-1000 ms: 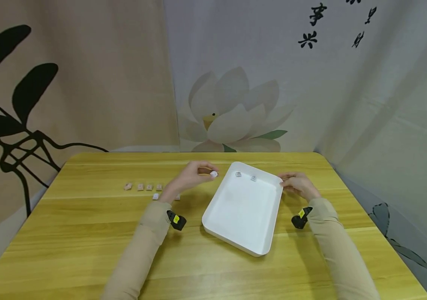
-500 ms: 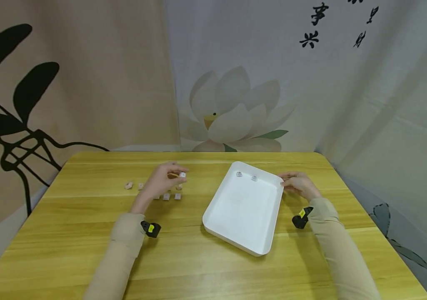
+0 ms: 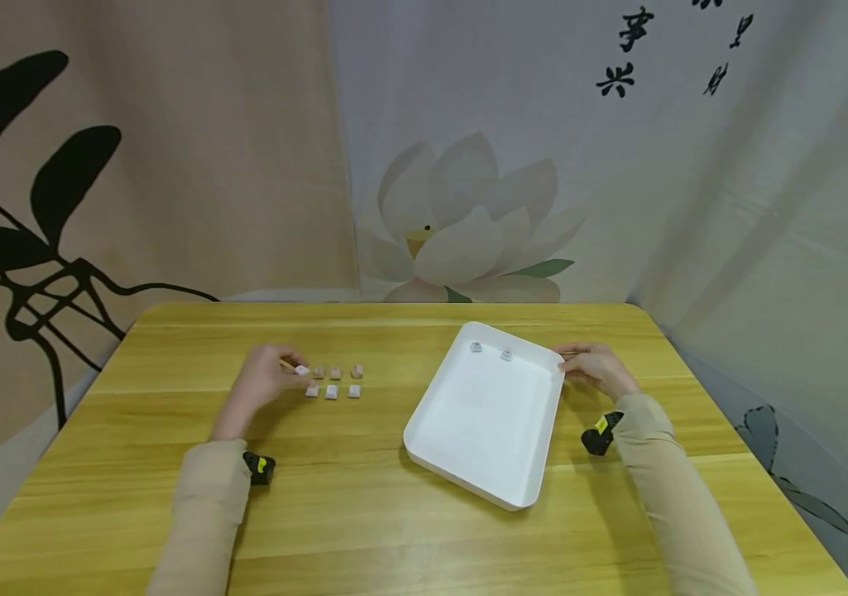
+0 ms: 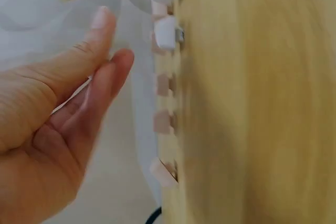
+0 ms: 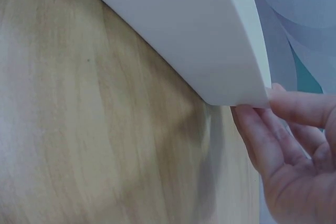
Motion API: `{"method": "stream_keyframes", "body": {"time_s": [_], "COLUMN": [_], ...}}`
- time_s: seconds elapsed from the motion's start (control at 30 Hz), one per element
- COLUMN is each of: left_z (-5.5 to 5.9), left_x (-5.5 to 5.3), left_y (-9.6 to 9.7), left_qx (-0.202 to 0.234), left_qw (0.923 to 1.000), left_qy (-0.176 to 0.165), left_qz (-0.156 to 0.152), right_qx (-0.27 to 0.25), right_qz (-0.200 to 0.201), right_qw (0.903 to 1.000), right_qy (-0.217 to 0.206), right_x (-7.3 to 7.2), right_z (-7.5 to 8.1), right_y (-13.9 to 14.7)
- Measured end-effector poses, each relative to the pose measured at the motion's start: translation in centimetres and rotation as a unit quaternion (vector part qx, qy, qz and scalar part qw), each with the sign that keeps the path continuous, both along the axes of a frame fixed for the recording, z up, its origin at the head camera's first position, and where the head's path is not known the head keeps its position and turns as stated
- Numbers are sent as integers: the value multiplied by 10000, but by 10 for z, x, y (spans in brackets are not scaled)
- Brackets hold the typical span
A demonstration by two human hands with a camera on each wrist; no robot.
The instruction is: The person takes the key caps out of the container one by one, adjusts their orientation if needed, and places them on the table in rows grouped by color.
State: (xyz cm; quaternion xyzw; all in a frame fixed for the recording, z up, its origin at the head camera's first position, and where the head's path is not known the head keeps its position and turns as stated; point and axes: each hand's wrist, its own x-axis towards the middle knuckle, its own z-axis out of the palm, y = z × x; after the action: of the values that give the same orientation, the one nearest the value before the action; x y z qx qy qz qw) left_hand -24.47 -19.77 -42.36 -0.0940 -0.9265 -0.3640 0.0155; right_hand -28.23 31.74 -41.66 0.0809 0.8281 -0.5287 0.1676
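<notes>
My left hand (image 3: 263, 379) is over the left part of the table, pinching a small white keycap (image 3: 302, 370) between thumb and fingertips. In the left wrist view the thumb and fingers (image 4: 118, 69) nearly meet, and the pinched keycap is hidden. Close to those fingertips, pinkish keycaps (image 3: 335, 373) stand in a back row and white keycaps (image 3: 331, 391) in a front row. My right hand (image 3: 596, 369) grips the corner of a white tray (image 3: 479, 430), thumb on the rim (image 5: 265, 90) and fingers beneath.
Two keycaps (image 3: 476, 347) lie inside the tray near its far end. The tray sits at an angle on the wooden table (image 3: 364, 530). Behind the table's far edge hangs a printed curtain (image 3: 245, 165).
My left hand has moved left, away from the tray to the rows, with the white keycap between its fingertips. My right hand and the tray have stayed put.
</notes>
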Motion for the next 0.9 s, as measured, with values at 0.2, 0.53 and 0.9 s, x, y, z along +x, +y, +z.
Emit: {"method": "stream_keyframes", "body": {"time_s": [0.2, 0.53, 0.9], "left_z": [-5, -11, -12], "left_x": [3, 5, 3], "left_y": [-9, -15, -12], "left_qx": [-353, -648, -982], "left_qw": [9993, 9977, 9947], "left_qy": [-61, -166, -265], "left_qz": [137, 92, 150], "right_qx": [-21, 0, 2], "right_qz": [47, 73, 85], "right_qw": [10000, 10000, 10000], "right_qy": [-15, 17, 48], "right_x": [0, 1, 0], "right_z": [0, 0, -1], "right_y": [1, 2, 3]}}
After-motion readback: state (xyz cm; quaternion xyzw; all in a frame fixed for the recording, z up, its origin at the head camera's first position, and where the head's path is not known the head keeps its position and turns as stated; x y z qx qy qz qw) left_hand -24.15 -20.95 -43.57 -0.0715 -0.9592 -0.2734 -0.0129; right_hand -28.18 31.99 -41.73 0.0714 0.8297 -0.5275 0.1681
